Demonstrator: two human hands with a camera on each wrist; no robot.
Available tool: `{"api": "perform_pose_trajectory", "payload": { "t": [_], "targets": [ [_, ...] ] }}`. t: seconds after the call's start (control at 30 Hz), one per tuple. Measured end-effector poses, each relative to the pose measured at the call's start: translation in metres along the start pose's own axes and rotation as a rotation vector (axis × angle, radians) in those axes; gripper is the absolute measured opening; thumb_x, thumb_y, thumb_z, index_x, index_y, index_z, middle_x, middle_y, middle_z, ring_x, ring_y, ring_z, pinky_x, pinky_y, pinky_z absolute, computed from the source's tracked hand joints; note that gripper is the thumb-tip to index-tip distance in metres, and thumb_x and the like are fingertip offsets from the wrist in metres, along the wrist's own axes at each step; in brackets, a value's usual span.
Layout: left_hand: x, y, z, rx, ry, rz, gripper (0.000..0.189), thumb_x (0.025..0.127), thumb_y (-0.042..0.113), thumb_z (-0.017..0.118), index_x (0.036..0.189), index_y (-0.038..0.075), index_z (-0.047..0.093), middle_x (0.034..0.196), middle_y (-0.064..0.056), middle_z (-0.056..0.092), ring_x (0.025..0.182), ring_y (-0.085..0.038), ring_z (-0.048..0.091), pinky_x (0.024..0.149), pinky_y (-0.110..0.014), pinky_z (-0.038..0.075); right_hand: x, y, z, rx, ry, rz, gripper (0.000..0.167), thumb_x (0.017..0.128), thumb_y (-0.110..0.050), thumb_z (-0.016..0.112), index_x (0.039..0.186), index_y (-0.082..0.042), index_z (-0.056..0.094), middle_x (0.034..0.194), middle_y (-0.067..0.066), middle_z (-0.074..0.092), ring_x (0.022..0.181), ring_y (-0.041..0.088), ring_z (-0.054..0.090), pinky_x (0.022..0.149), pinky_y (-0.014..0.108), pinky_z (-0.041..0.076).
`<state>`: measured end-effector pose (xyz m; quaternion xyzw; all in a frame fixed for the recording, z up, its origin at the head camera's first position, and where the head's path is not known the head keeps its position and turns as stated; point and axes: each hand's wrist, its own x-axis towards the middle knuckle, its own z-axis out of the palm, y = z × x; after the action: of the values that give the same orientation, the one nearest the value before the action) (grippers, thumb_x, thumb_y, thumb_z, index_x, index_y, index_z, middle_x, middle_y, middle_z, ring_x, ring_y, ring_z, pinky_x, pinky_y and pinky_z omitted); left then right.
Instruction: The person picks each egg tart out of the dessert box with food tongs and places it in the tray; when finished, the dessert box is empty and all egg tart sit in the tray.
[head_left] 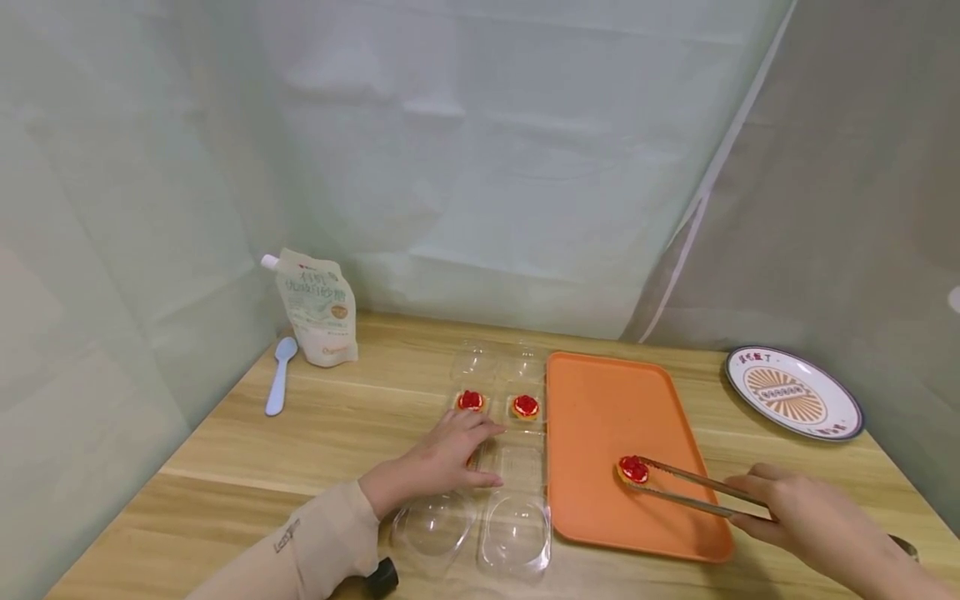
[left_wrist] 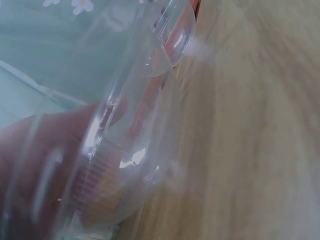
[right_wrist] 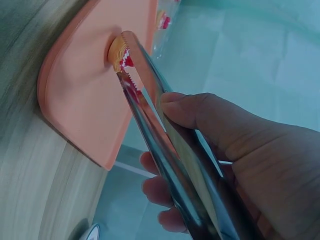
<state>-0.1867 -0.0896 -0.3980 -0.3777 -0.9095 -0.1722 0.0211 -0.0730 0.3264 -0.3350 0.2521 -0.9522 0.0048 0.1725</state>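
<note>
My right hand (head_left: 806,512) grips a pair of metal tongs (right_wrist: 172,145) between thumb and fingers. The tong tips are on either side of a small tart (head_left: 633,469) topped with red fruit, low over the orange tray (head_left: 615,400). My left hand (head_left: 450,454) lies across a clear plastic container (head_left: 517,533), fingers and thumb spread to the right. Two similar tarts, a left one (head_left: 470,401) and a right one (head_left: 526,407), sit in the container's compartments beyond that hand. Another tart is partly hidden beneath the left hand. In the left wrist view, the clear plastic (left_wrist: 145,155) fills the foreground.
At the back left stands a pouch (head_left: 318,308) with a white cap, beside a pale blue spoon (head_left: 277,375). A patterned plate (head_left: 795,393) rests at the right end of the wooden table (head_left: 225,475). Cloth walls (head_left: 487,167) rise behind the table.
</note>
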Motion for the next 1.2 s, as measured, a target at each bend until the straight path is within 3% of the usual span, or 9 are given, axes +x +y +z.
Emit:
{"api": "perform_pose_trajectory", "payload": {
  "t": [0.37,0.6,0.77,0.93,1.2],
  "targets": [
    [-0.004,0.003,-0.005,-0.034,-0.013,-0.010,0.072,0.080,0.051,0.071,0.138,0.012,0.051,0.132,-0.005,0.056,0.125,-0.024,0.049,0.110,-0.044,0.039,-0.004,0.001,-0.003,0.007,-0.033,0.007,0.036,0.064,-0.026,0.086,0.096,-0.021,0.071,0.080,-0.021,0.055,0.062,-0.014,0.039,0.046,0.018,0.036],
    [-0.005,0.003,-0.016,-0.010,-0.010,0.009,0.072,0.077,0.052,0.072,0.137,0.015,0.052,0.131,-0.006,0.055,0.122,-0.024,0.050,0.106,-0.043,0.042,-0.007,0.003,-0.009,0.036,-0.055,0.051,0.036,0.064,-0.023,0.086,0.093,-0.012,0.069,0.074,-0.021,0.049,0.058,-0.013,0.030,0.045,0.015,0.030],
    [-0.006,-0.002,-0.026,-0.032,-0.023,0.018,0.067,0.077,0.047,0.076,0.132,0.016,0.056,0.130,-0.006,0.057,0.121,-0.026,0.052,0.105,-0.046,0.042,-0.005,0.006,-0.015,0.077,-0.005,0.012,0.034,0.064,-0.020,0.087,0.090,-0.007,0.067,0.073,-0.019,0.049,0.057,-0.013,0.029,0.043,0.011,0.028],
    [-0.006,-0.011,-0.039,-0.037,-0.088,0.011,0.066,0.075,0.043,0.079,0.129,0.013,0.057,0.129,-0.007,0.059,0.124,-0.028,0.051,0.107,-0.048,0.039,0.004,0.008,-0.021,0.098,0.070,-0.095,0.034,0.065,-0.018,0.087,0.088,-0.008,0.065,0.073,-0.016,0.052,0.059,-0.015,0.031,0.045,0.006,0.026],
    [-0.010,-0.030,-0.061,-0.058,-0.181,-0.026,0.069,0.069,0.038,0.085,0.127,0.013,0.058,0.129,-0.007,0.059,0.124,-0.029,0.051,0.108,-0.050,0.037,0.022,-0.001,-0.034,0.084,0.069,-0.107,0.040,0.059,-0.010,0.086,0.094,-0.014,0.065,0.078,-0.017,0.055,0.063,-0.015,0.037,0.048,0.008,0.030]
  ]
}}
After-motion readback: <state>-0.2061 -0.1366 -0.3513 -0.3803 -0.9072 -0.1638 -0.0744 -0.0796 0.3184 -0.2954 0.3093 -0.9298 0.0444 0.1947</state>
